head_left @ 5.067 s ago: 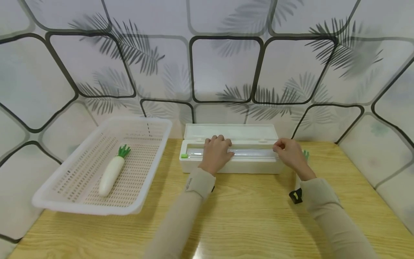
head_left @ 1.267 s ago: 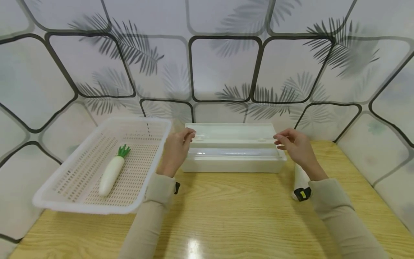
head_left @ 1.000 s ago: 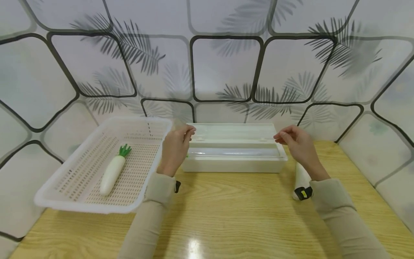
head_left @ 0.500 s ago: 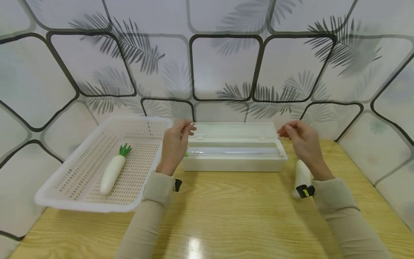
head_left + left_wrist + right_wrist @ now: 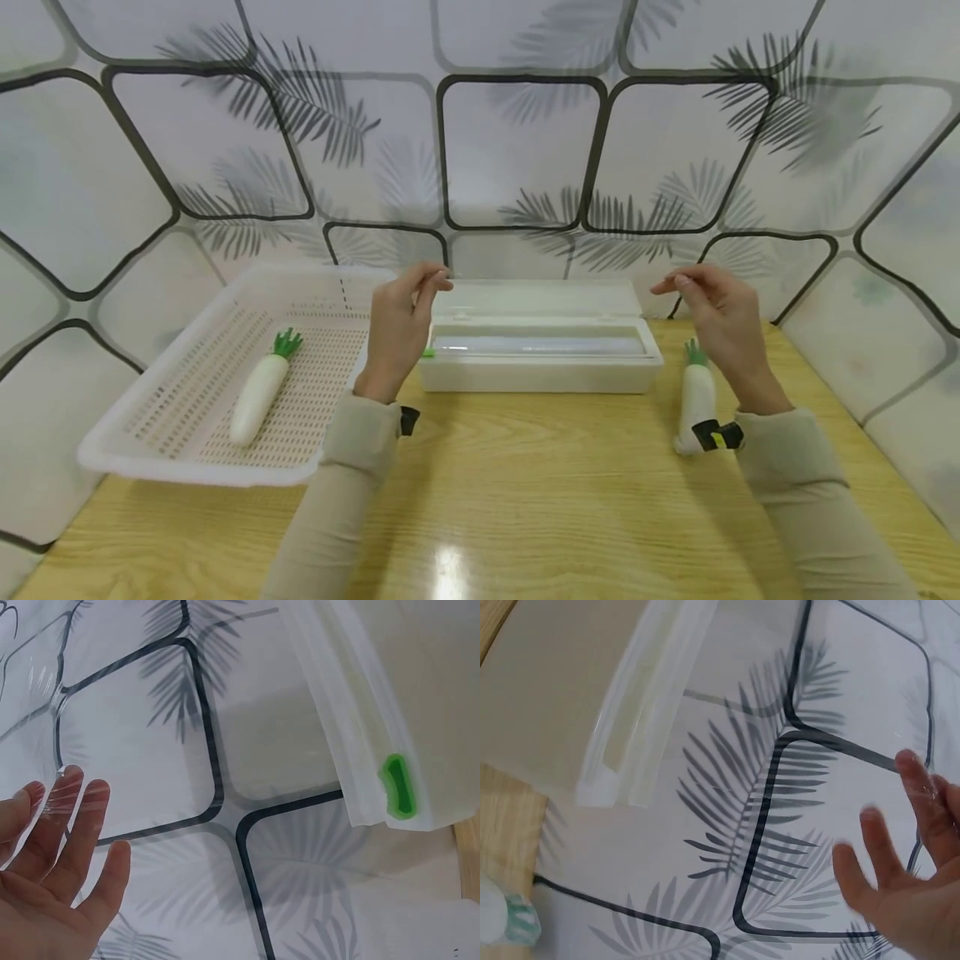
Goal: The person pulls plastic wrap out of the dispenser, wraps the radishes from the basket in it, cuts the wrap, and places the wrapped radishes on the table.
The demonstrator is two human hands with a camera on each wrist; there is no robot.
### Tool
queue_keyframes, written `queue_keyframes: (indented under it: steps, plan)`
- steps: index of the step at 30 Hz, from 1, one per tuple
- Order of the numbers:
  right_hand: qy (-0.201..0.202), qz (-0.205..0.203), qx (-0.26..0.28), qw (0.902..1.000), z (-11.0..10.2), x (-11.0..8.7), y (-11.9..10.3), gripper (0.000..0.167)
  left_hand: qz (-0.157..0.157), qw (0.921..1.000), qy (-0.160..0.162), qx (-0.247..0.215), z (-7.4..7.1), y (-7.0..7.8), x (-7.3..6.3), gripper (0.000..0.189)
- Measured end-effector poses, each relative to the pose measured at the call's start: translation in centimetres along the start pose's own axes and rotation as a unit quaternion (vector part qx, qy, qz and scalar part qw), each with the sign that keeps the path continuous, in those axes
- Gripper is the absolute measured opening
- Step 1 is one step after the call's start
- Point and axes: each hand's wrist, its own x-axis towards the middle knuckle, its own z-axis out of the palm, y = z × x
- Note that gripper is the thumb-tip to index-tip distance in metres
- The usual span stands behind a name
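Head view: white box (image 5: 540, 377), centre of frame, lid (image 5: 536, 297) tipped back. Left hand (image 5: 397, 329): grip closed, thumb and fingertips pinching cling film (image 5: 64, 799), outer fingers spread. Right hand (image 5: 727, 329): grip likewise pinching film, outer fingers loose. Change since half a second ago: both hands higher in frame; green top of one white radish (image 5: 697, 396), on the desk (image 5: 510, 492) at right, newly exposed. Inference: film being drawn up off the roll (image 5: 585, 344). Second radish (image 5: 258, 400): in basket (image 5: 202, 475), left of frame, unmoved. Hard to make out: transparent sheet between the hands, edges lost against the wall (image 5: 525, 158). Cut off: right thumb, right edge of right wrist view.
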Motion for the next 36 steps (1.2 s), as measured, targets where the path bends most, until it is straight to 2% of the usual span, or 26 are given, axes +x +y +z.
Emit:
queue_keyframes:
  steps: [3, 8, 13, 18, 22, 26, 33, 36]
  plan:
    - [-0.028, 0.018, 0.083, 0.996, -0.3, 0.0, 0.0, 0.016, -0.004, 0.9997, 0.002, -0.024, -0.1, 0.2, 0.0, 0.015]
    - [-0.044, 0.015, 0.201, 0.9785, -0.5, -0.2, -0.2, 0.019, -0.006, 0.9981, 0.006, -0.062, -0.1, 0.5, 0.1, 0.015]
    - [-0.031, -0.004, 0.212, 0.9768, -0.8, -0.3, -1.0, 0.021, -0.011, 0.9949, 0.008, -0.1, -0.4, 1.2, 0.2, 0.013]
    - [-0.025, -0.042, 0.243, 0.9688, -1.1, -0.1, -1.4, 0.02, -0.004, 0.9943, 0.014, -0.106, -0.9, 1.8, 0.3, 0.014]
    - [-0.037, -0.075, 0.24, 0.9672, -1.5, -0.2, -1.6, 0.018, 0.001, 0.9934, 0.021, -0.113, -1.3, 2.3, 0.2, 0.014]
    - [-0.047, -0.096, 0.24, 0.9649, -2.2, -0.5, -2.0, 0.018, 0.016, 0.9925, 0.02, -0.12, -1.7, 2.8, 0.1, 0.012]
    - [-0.045, -0.107, 0.253, 0.9604, -2.9, -0.8, -2.6, 0.017, 0.059, 0.9895, 0.009, -0.132, -2.4, 3.4, -0.1, 0.009]
    - [-0.054, -0.118, 0.261, 0.9566, -3.3, -1.2, -2.8, 0.017, 0.069, 0.9884, -0.005, -0.135, -2.9, 3.6, -0.5, 0.01]
